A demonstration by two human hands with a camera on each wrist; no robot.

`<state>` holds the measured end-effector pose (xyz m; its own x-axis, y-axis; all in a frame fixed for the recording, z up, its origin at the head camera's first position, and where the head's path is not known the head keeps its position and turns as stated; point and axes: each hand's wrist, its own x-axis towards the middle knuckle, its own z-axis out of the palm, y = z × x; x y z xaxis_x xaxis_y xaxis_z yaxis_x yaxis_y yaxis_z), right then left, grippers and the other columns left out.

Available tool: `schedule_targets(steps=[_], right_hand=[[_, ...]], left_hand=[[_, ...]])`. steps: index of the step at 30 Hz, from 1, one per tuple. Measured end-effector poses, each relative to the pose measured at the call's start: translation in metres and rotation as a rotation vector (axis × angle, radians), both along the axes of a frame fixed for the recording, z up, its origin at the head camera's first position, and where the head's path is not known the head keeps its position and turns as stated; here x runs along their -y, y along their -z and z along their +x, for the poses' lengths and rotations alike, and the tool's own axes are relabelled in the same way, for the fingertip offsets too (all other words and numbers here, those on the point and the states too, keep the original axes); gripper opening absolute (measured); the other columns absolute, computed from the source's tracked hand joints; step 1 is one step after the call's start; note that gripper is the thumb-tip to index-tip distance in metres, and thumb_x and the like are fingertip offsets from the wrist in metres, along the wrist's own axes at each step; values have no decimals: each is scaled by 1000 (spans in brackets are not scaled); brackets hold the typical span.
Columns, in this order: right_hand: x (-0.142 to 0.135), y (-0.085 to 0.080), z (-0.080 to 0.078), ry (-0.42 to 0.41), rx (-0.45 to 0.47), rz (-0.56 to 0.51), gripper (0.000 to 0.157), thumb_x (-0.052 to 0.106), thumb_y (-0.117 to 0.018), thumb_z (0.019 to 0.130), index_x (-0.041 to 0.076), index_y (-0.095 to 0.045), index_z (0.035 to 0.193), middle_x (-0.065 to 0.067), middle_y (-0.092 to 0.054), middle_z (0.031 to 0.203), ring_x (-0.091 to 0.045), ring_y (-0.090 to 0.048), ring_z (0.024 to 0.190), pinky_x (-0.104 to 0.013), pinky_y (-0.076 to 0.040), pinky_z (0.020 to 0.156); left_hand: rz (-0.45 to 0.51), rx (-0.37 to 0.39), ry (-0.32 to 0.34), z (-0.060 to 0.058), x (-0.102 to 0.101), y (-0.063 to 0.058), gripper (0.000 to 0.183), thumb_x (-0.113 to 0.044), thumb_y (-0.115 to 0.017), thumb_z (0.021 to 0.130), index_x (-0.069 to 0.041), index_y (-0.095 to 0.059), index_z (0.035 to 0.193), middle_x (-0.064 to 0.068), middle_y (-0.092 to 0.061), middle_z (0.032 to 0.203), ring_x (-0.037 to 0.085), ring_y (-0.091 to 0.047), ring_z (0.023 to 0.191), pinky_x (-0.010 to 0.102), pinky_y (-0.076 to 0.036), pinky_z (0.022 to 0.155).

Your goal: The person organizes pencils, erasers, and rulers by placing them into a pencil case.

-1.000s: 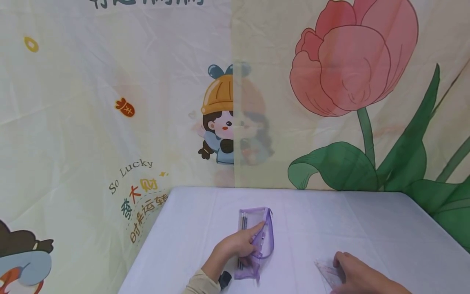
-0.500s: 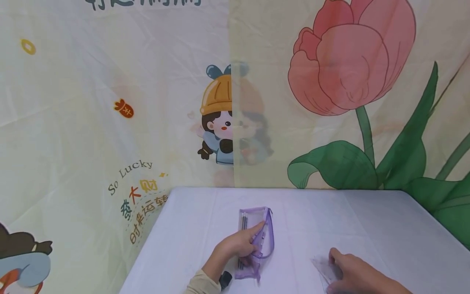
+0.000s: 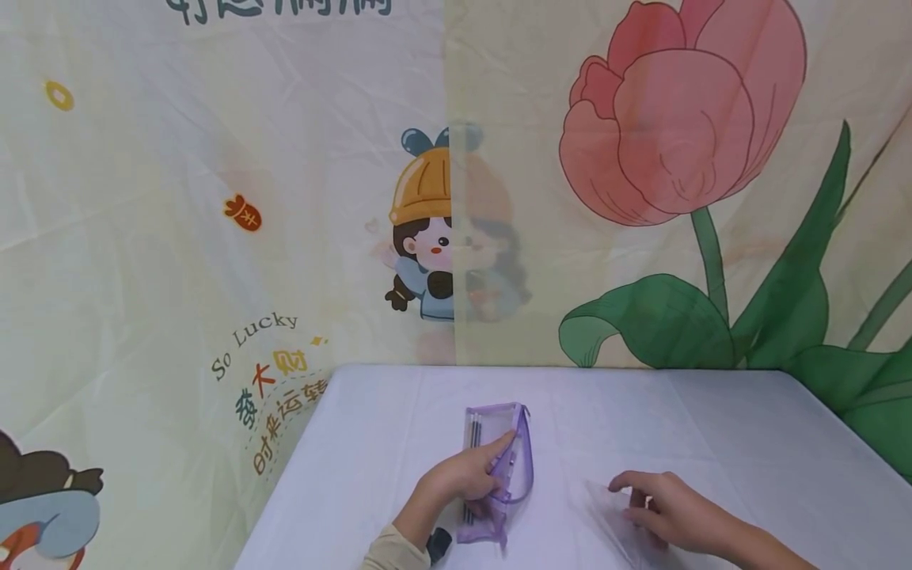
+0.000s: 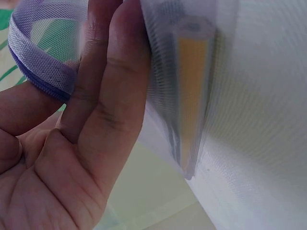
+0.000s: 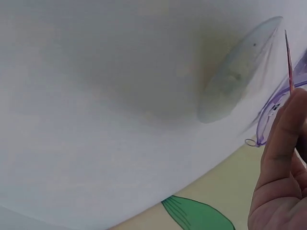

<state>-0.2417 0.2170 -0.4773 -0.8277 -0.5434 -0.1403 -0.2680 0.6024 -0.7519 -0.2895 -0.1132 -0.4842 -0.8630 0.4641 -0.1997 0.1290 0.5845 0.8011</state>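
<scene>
A purple mesh pencil case [image 3: 495, 423] lies on the white table, with several dark pencils or pens along its left side. My left hand [image 3: 463, 475] grips it by the open zip edge, the index finger laid along the opening. In the left wrist view, a yellow-orange bar [image 4: 193, 81] shows through the mesh beside the fingers. To the right, my right hand [image 3: 673, 511] holds a thin, clear, pointed plastic sheet, like a set square [image 3: 606, 514], low over the table. The right wrist view shows a thin red-tinted edge [image 5: 289, 62] above the fingers.
In the right wrist view, a translucent pale-green curved piece [image 5: 235, 76] appears over the white cloth [image 5: 96, 120]; what it is I cannot tell. A small black object [image 3: 438, 545] sits by the left wrist. A printed curtain [image 3: 356, 237] hangs behind the table.
My right hand has moved left, closer to the pencil case, carrying the clear plastic piece with it. The left hand and the pencil case stay in place.
</scene>
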Motion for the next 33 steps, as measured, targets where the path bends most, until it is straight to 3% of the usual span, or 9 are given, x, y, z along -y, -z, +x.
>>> schedule_targets(steps=[5, 9, 15, 21, 33], right_hand=[[9, -6, -7, 20, -37, -38, 37, 3, -62, 93, -2, -55, 130, -3, -66, 82, -10, -62, 60, -26, -57, 51], [18, -11, -12, 117, -37, -60, 44, 4, -66, 91, -4, -52, 132, -7, -69, 84, -16, -67, 66, -25, -61, 57], [31, -11, -22, 262, -86, -96, 50, 4, -69, 89, -6, -50, 134, -10, -72, 82, -19, -69, 67, -24, -62, 57], [39, -8, -35, 376, -119, -144, 48, -1, -65, 91, -7, -48, 135, -13, -73, 85, -17, -71, 69, -23, -62, 59], [62, 16, -67, 338, -39, -286, 43, 3, -64, 93, -9, -53, 133, -14, -71, 82, -20, -70, 68, -32, -65, 61]], left_hand=[[-12, -5, 21, 0, 0, 0, 88, 5, -64, 87, -32, -26, 157, 18, -54, 85, 26, -63, 52, 36, -59, 44], [-13, 11, 24, 0, 0, 0, 87, 5, -63, 87, -32, -26, 157, 14, -50, 77, 28, -63, 52, 36, -59, 44], [-7, 30, 13, -1, 2, 1, 85, 6, -59, 88, -31, -27, 157, 34, -57, 109, 28, -65, 54, 37, -60, 45], [5, 39, 17, -2, 3, 0, 81, 6, -55, 89, -30, -28, 157, 39, -47, 135, 30, -66, 55, 38, -61, 48], [7, 39, 16, -2, 4, -3, 81, 7, -55, 89, -29, -29, 157, 36, -45, 140, 32, -67, 55, 39, -61, 47]])
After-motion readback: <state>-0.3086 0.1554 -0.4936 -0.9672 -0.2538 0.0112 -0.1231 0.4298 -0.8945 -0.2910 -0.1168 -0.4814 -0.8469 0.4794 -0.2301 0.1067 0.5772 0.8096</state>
